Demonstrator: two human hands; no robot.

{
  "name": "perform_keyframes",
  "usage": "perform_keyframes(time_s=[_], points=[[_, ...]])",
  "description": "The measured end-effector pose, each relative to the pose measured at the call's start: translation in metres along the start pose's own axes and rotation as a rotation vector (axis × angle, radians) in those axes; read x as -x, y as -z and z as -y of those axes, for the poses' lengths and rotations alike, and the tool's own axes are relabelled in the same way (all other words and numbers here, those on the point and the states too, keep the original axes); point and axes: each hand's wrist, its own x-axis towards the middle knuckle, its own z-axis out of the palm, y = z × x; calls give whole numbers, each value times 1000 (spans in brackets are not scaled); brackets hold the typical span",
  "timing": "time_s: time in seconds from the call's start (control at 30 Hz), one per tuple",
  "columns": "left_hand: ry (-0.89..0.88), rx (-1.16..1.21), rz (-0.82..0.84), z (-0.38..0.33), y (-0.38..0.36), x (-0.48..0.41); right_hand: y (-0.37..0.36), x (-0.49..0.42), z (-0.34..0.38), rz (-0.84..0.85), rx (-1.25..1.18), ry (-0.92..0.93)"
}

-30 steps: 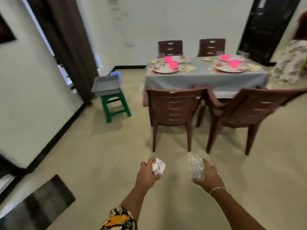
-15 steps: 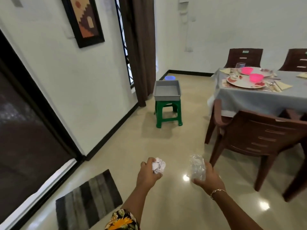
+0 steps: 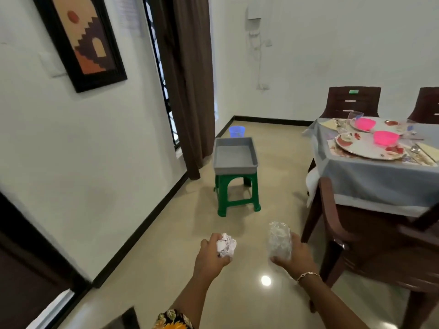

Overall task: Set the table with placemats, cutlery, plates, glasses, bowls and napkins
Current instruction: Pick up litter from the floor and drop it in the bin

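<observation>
My left hand (image 3: 210, 256) grips a crumpled white paper ball (image 3: 226, 244) low in the head view. My right hand (image 3: 294, 256) holds a crumpled clear plastic wrapper (image 3: 279, 241) beside it. Both are held out over the floor, well short of the table. The dining table (image 3: 370, 176), under a grey cloth, stands at the right with floral plates (image 3: 365, 147), two pink bowls (image 3: 386, 137), a clear glass (image 3: 355, 116), cutlery (image 3: 414, 151) and yellow napkins (image 3: 428, 150) on placemats.
An empty grey tray (image 3: 235, 154) sits on a green stool (image 3: 236, 194) ahead by the brown curtain (image 3: 190, 79). A blue bucket (image 3: 236, 131) stands behind it. Brown chairs (image 3: 370, 248) surround the table at the right. A white wall runs along the left.
The view has turned left and moved forward; the table slid to the right and the tray on the stool came closer. Both hands keep their hold.
</observation>
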Motion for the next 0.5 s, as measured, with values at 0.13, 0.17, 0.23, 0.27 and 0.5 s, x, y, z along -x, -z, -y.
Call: perform_keyframes(time_s=[0.13,0.17,0.23,0.27,0.5], points=[[-33,-19,-9,-38,8,-97,25,-91,29,-48,7,2],[-38,-20,-15,-45,9,-119,31,-109,36,-54,6,-13],[-51,-30,-7,-58,7,-157,39,-141,45,-59,8,-54],[-60,-42,5,-63,5,-176,42,-156,48,-74,10,-58],[-138,-70,77,-91,-12,-326,53,-285,60,-137,-9,-83]])
